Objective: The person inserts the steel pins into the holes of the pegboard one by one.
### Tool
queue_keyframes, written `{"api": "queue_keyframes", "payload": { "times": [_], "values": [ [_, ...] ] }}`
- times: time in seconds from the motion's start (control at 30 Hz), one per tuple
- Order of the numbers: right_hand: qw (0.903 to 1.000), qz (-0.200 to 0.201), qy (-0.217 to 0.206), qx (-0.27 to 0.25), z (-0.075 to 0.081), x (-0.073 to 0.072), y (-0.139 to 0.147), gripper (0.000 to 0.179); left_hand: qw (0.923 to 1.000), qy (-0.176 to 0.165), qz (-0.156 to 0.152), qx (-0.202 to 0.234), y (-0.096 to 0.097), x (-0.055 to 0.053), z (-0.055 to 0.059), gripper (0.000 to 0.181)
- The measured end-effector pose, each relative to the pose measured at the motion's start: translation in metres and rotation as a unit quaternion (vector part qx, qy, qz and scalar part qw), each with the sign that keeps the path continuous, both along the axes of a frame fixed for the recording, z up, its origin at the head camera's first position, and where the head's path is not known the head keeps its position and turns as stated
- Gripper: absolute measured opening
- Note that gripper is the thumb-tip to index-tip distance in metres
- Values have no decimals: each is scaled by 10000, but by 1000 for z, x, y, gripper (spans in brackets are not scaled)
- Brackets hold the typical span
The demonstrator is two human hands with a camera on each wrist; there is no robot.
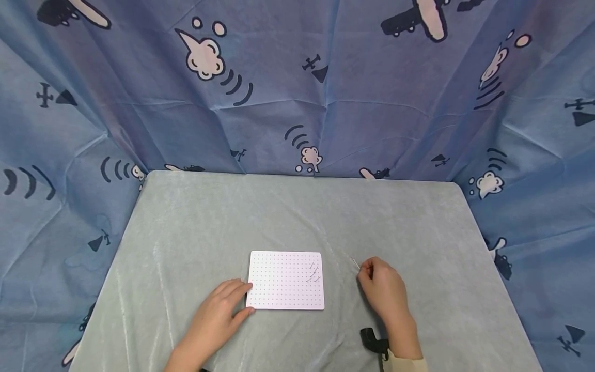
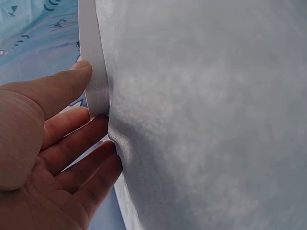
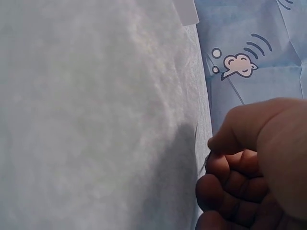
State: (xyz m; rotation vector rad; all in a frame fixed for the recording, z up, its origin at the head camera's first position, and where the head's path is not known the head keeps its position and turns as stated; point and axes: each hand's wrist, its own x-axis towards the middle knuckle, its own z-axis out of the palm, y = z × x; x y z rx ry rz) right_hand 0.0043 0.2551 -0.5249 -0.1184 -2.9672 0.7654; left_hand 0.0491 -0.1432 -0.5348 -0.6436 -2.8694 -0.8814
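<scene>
A white pegboard [image 1: 284, 281] with rows of small holes lies on the grey cloth. Several thin dark pins [image 1: 314, 270] stand out from its upper right part. My left hand [image 1: 215, 316] is at the board's lower left corner, fingers and thumb extended and touching its edge; in the left wrist view the thumb [image 2: 72, 86] lies against the board's side [image 2: 94, 62]. To the right of the board, my right hand [image 1: 385, 289] pinches a thin silvery pin [image 1: 355, 263] between thumb and forefinger, low over the cloth. Whether it holds more than one is too small to tell.
The table [image 1: 209, 217] is covered in a soft grey cloth with slight creases. A blue patterned curtain [image 1: 274, 77] surrounds its back and sides. A black strap piece [image 1: 372, 341] sits at the right wrist, by a beige sleeve [image 1: 404, 364].
</scene>
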Motion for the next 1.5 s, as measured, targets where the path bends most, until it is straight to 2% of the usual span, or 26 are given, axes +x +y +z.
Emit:
{"api": "queue_keyframes", "payload": {
  "times": [0.27, 0.43, 0.6, 0.73, 0.9, 1.03, 1.27, 1.4, 1.5],
  "values": [
    [9998, -58, 147, -112, 3, 1, 1, 5, 9999, -99, -6, -60, 1, -1, 3, 55],
    [9990, -52, 384, -213, 6, 3, 0, 5, 9999, -97, -23, -68, 1, -1, 3, 55],
    [9973, -134, 493, -525, 10, 5, -6, 8, 9999, -95, -33, -94, 1, 0, 3, 55],
    [9941, -41, 614, -897, 15, 8, -12, 13, 9999, -74, -33, -91, 1, 0, 3, 55],
    [9848, 300, 694, -1564, 16, 10, -23, 20, 9999, -84, -21, -84, 0, 1, 3, 55],
    [9731, 802, 853, -1982, 16, 12, -34, 22, 9998, -145, 11, -110, 0, 1, 3, 55],
    [9567, 1515, 1002, -2273, 10, 16, -51, 23, 9998, -144, 5, -142, -1, 0, 2, 55],
    [9488, 1702, 1087, -2429, 6, 18, -58, 26, 9998, -118, -10, -151, -1, 0, 1, 55],
    [9466, 1789, 1127, -2434, 3, 19, -63, 27, 9998, -113, -27, -141, -1, 0, 0, 55]
  ]
}}
